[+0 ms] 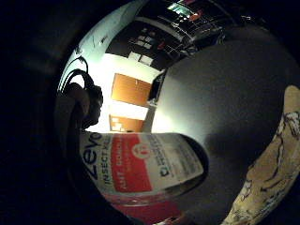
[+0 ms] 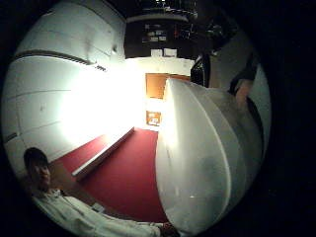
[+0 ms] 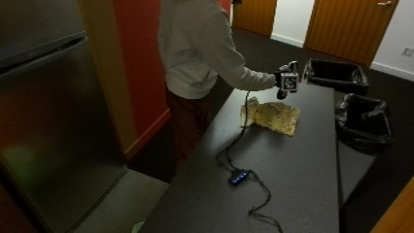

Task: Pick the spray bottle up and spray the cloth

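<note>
Table (image 3: 291,165) — long, dark-topped, running away from the outside camera, with a person (image 3: 194,53) in a pale sweatshirt standing at its far left edge. Two black-lined bins (image 3: 362,119) stand beside the table's right side. Cloth (image 3: 275,116), patterned tan, lies crumpled on the tabletop just below the raised gloved right hand (image 3: 283,83). Spray bottle (image 1: 140,164) — hard to make out from outside, where the hand and its gear cover it; the little-finger palm view shows its white body with a red label close against the palm, and the thumb-side view is part filled by its pale curved surface. Fingers are hidden; whether they curl round the bottle cannot be told.
</note>
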